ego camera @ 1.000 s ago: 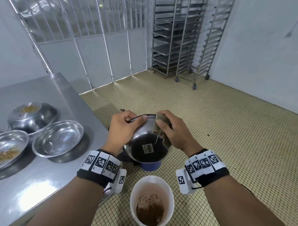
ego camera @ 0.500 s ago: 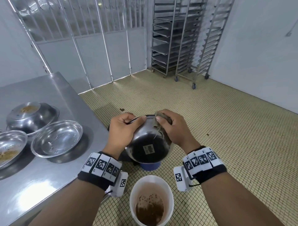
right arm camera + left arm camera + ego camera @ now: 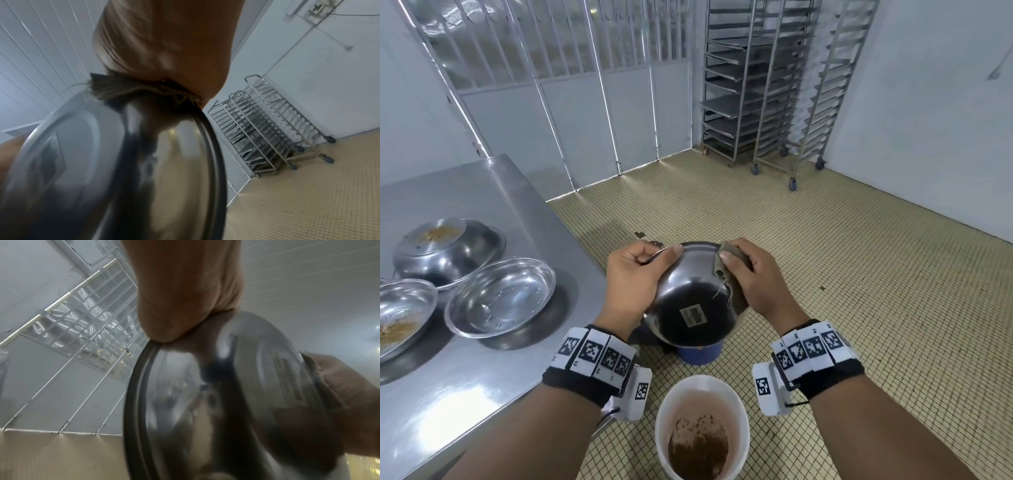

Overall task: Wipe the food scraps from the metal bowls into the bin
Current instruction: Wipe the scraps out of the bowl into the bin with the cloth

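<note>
Steel table (image 3: 482,359): brushed metal top, off to the left of the left hand's fingers; bears three bowls.
Tray racks (image 3: 763,85): two wheeled metal racks against the far wall, well beyond the fingertips of both hands.
Bin (image 3: 739,404): white bucket on the tiled floor, below and nearer the person than the fingers; brown scraps lie in its bottom.
Held bowl (image 3: 688,294): metal, tipped so its underside with a square label faces the head camera; it sits between the two hands, above and just beyond the bin.
Upturned bowl (image 3: 448,253): on the table, far left of the fingers, bottom up, with brown scraps on its base.
Clean bowl (image 3: 500,298): upright and shiny, on the table nearest the left hand.
Soiled bowl (image 3: 404,315): at the left edge, touching the clean bowl, holding brown scraps.
Left hand (image 3: 633,284): thumb pressed on the held bowl's outer wall, fingers curled over its rim, gripping it.
Right hand (image 3: 753,277): thumb and fingers pinch the cloth against the bowl's right rim.
Cloth (image 3: 731,274): brown, frayed, folded over the rim under the right thumb.
Blue object (image 3: 700,353): on the floor beneath the held bowl; mostly hidden.
</note>
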`<state>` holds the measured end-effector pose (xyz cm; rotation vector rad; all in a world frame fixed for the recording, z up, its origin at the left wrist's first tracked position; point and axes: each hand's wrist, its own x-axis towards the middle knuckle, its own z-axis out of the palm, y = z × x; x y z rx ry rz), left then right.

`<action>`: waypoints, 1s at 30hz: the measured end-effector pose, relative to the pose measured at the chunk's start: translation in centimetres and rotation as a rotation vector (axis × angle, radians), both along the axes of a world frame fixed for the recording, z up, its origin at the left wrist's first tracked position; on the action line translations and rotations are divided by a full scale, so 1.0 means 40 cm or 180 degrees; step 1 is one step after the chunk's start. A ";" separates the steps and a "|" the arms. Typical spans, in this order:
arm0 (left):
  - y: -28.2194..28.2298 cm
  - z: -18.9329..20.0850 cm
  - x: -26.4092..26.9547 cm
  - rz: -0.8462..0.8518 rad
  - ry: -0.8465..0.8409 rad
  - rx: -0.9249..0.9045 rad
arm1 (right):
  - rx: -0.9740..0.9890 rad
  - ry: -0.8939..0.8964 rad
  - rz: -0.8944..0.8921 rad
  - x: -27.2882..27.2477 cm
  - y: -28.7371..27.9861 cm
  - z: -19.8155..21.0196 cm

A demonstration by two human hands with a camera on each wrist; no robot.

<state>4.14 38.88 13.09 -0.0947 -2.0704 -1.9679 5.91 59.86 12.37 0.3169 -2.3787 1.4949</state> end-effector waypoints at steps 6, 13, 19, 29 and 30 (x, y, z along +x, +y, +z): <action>0.019 -0.004 0.003 -0.0106 0.0099 -0.0089 | 0.0263 0.0038 -0.0017 -0.021 -0.008 0.031; -0.006 -0.019 -0.013 0.0040 -0.0077 -0.0030 | -0.0528 -0.0156 -0.0151 -0.013 0.015 -0.015; -0.002 -0.007 -0.020 -0.0781 0.0501 -0.1212 | 0.0447 -0.0010 -0.0058 -0.014 0.005 0.023; -0.007 -0.031 -0.016 -0.0329 0.0157 -0.0331 | 0.0004 -0.0072 -0.0066 -0.005 -0.007 0.008; -0.004 -0.032 -0.011 -0.0335 0.0195 -0.0388 | 0.0106 -0.0039 -0.0047 -0.006 -0.009 0.012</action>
